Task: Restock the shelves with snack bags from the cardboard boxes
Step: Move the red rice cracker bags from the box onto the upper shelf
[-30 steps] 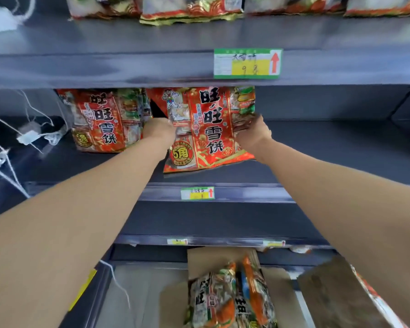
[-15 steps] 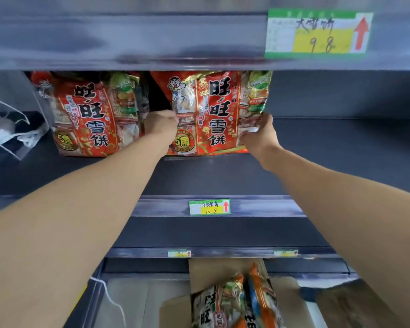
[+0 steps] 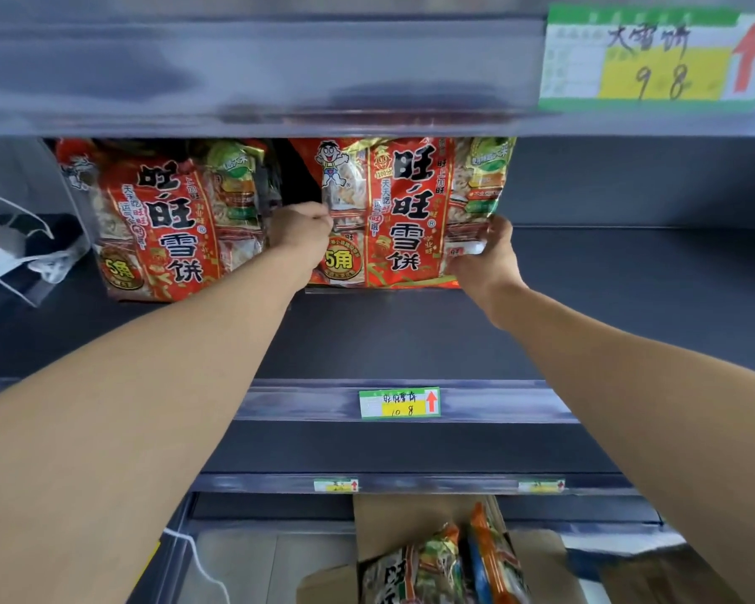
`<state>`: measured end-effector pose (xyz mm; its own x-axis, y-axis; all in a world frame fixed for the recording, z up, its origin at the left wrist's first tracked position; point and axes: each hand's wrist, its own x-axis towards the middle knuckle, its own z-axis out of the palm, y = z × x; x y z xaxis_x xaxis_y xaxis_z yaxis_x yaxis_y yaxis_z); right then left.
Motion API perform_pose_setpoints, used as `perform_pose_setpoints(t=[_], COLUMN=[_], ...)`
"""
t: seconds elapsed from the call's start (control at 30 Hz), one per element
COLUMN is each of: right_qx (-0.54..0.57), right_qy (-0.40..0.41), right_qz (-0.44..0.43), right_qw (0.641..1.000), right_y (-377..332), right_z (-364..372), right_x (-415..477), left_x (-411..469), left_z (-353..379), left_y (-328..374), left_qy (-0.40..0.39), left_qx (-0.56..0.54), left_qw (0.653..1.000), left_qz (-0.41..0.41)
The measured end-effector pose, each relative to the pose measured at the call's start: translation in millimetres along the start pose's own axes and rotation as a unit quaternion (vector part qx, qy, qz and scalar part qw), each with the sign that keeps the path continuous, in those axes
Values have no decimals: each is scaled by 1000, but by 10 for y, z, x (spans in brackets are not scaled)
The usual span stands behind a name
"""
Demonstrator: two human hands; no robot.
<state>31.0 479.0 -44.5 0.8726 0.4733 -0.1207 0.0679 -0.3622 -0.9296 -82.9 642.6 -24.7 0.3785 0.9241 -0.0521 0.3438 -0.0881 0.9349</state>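
Head view: my left hand (image 3: 299,231) grips the left edge of the red snack bag (image 3: 404,211); my right hand (image 3: 484,252) pinches its right edge. Bag upright on the dark shelf (image 3: 410,337), near a second bag (image 3: 158,228) to its left. Below, cardboard box (image 3: 393,518) holds more bags (image 3: 436,564).

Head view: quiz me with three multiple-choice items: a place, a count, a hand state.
1. Where is the held snack bag? A in a box; B on the shelf, right of another red bag; C on the floor.
2. Red bags on that shelf? A one; B two; C four.
3. The hands? A both empty; B only one touches; C left hand and right hand grip the bag's sides.
B: it stands beside its twin. B: two fronts show. C: fingers curl round both edges.
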Motion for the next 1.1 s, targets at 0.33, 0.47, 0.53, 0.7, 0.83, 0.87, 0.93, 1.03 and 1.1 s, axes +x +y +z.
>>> perform_pose_setpoints(t=[0.33, 0.47, 0.53, 0.7, 0.83, 0.87, 0.93, 1.03, 1.1], right_qx=[-59, -99, -102, -178, -223, -236, -264, -287, -305], right_qy=[16, 42, 43, 72, 56, 48, 27, 9, 5], right_qz=[26, 33, 35, -31, -97, -112, -133, -148, -146], right_qw=[998, 994, 993, 981, 968, 964, 955, 946, 941], right_y=[3, 13, -5, -36, -27, -15, 7, 112, 225], right_z=[107, 111, 107, -21, -239, -315, -500, -864, -1175], right_x=[68, 31, -13, -142, -307, -368, -520, -749, -900], left_x=[27, -32, -80, -260, -615, -744, -987, -1408, -1730], left_z=[-29, -67, -91, -98, -19, 23, 142, 411, 630], left_y=[12, -24, -29, 23, 147, 188, 249, 369, 449], left_qy=[-33, -40, -43, -14, -41, -64, -104, -182, -236], left_qx=[50, 71, 76, 121, 168, 176, 156, 135, 119], left_qw=[998, 997, 996, 993, 983, 978, 975, 964, 953], left_qz=[3, -5, -19, 0, 69, 88, 122, 137, 149])
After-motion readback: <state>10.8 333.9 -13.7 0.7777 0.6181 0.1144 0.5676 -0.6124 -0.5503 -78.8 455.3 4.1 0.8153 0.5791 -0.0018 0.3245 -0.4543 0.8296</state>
